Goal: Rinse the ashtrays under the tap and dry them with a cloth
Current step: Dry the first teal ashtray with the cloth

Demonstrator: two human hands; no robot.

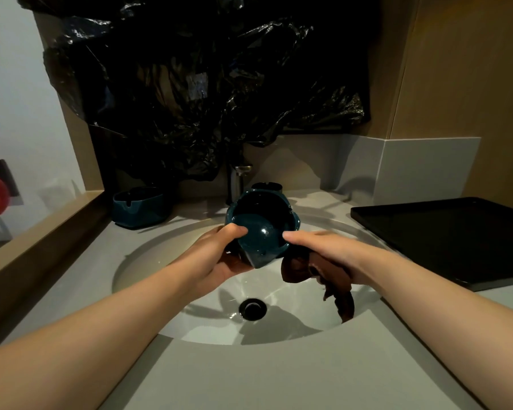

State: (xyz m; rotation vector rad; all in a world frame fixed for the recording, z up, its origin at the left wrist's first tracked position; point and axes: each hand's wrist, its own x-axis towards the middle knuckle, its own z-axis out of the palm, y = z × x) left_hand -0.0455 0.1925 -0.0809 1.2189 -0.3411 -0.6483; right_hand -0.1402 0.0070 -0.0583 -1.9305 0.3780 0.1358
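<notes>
Head view, over sink basin [148,270] set in grey tabletop [279,377]. Left hand [219,255] grasps teal ashtray [261,232] above the basin's back half, in front of tap [237,180]: thumb on the near wall, fingers curled beneath. Ashtray tilted, hollow open upward and toward camera. Right hand [326,250] just beside ashtray's right side, thumb tip at its wall; touching or not, cannot tell. Its fingers clench brown cloth [299,270], bunched under the palm; one end of cloth hangs down into the basin, right of drain [253,309]. Second ashtray [138,207], teal, square, upright at tabletop's back-left corner. Third ashtray [267,187] at back edge, just right of tap, mostly hidden behind the held one. Black tray [444,241] lies along tabletop's right edge. Crumpled black plastic sheet [196,84] covers wall above tap
</notes>
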